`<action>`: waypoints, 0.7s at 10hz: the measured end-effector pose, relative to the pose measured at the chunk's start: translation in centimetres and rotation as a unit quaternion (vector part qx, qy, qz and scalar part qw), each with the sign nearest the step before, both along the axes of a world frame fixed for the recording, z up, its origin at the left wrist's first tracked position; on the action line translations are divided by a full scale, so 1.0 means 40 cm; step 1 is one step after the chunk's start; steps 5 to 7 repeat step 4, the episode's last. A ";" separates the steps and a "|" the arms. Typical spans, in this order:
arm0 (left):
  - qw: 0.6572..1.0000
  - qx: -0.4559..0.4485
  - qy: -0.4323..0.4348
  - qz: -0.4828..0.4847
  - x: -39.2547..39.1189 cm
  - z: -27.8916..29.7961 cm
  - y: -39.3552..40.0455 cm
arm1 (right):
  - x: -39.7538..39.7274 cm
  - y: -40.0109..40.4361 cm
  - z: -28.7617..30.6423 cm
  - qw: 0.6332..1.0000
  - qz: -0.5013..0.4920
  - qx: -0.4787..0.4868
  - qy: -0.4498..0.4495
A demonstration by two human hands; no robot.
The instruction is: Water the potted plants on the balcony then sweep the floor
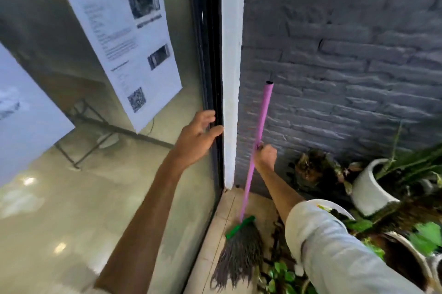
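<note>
A grey brick wall (pixel 346 59) fills the right of your view, and a big glass door (pixel 107 174) with a black frame (pixel 210 54) fills the left, the two parted by a white post (pixel 232 66). A printed sheet (pixel 119 38) hangs on the glass, and a second sheet (pixel 21 114) shows at the left edge. Below, a narrow strip of pale tiled floor (pixel 215 234) runs along the foot of the door into the corner where post and wall meet. Along the right edge of that floor stand your potted plants: a white pot (pixel 368 188) with long green leaves against the wall, and nearer ones (pixel 406 258) with broad green leaves by your sleeve (pixel 334 258). The broom (pixel 253 155) stands almost upright in the corner, its pink handle leaning toward the wall, its green collar and grey bristles (pixel 236 255) resting on the tiles beside the door's bottom edge. Your right hand (pixel 265 155) is closed in a fist around the handle about halfway up. Your left hand (pixel 196 140) is open, fingers spread and lightly curled, fingertips touching the black door frame and holding nothing.
</note>
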State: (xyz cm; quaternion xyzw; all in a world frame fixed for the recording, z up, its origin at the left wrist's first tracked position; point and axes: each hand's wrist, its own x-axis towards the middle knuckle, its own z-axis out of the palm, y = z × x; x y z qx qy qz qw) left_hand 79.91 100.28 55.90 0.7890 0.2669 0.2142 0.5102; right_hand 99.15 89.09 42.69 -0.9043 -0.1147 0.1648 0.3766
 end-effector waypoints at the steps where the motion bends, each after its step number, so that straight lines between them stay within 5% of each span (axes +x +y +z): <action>1: 0.998 -0.042 -0.016 0.035 -0.014 -0.046 0.039 | 0.101 0.041 0.037 1.000 0.019 0.005 0.002; 4: 0.991 -0.044 0.061 0.114 -0.040 -0.233 0.089 | 0.253 0.075 -0.007 0.986 0.141 -0.079 0.044; 7: 0.991 -0.044 0.061 0.114 -0.040 -0.233 0.089 | 0.253 0.075 -0.007 0.986 0.141 -0.079 0.044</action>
